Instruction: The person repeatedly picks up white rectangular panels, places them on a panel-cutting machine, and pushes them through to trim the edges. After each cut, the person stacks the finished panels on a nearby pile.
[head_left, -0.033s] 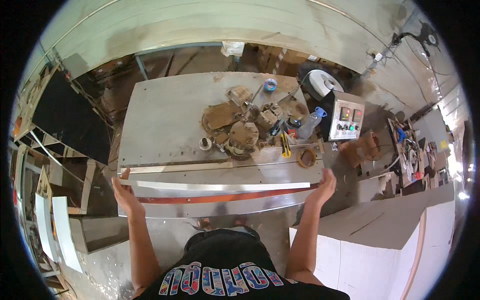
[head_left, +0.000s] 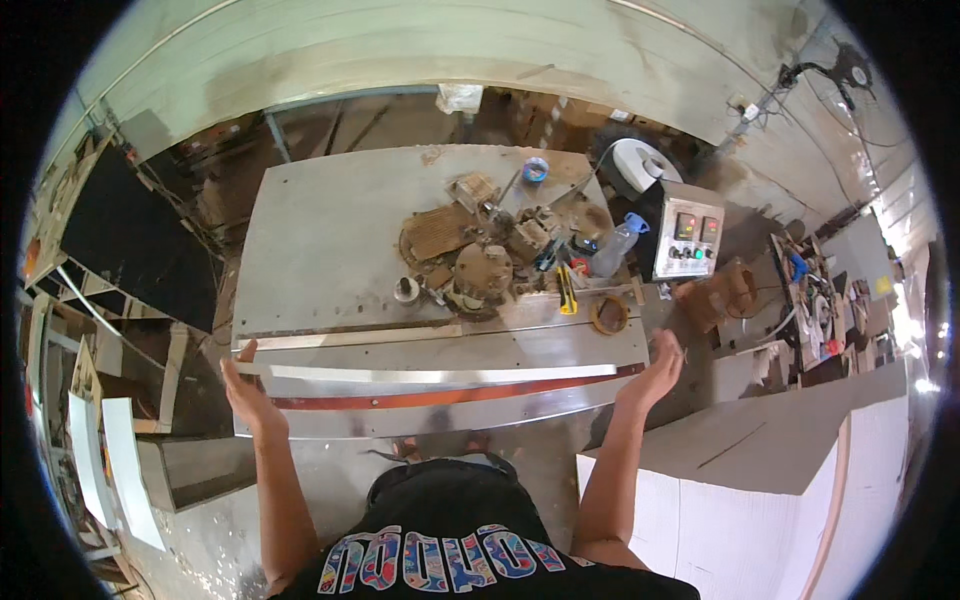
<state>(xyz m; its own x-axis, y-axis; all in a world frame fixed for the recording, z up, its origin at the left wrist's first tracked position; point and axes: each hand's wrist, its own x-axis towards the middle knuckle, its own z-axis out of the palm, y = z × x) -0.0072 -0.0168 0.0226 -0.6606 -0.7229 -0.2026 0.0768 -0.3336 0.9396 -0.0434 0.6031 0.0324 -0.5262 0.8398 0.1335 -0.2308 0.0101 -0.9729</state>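
Note:
A long, narrow white strip stretches across the front of the metal-topped workbench. At its left end is my left hand, thumb raised apart from the stretched fingers; the strip's end lies between them, and I cannot make out a firm grip. My right hand is just beyond the strip's right end, with a small gap between them. Its fingers are spread and hold nothing. Nearer to me, a rust-red bar runs along the bench front, its right end close to my right hand. Behind the strip lies a pale wooden batten.
A dusty machine assembly occupies the bench middle. Around it are a plastic bottle, a yellow cutter, a tape roll and a control box. White panels stand at right; a black board at left.
My right hand has shifted slightly right, away from the strip's end, and its fingers have turned a little. My left hand and the strip look nearly unchanged; the whole view has shifted slightly.

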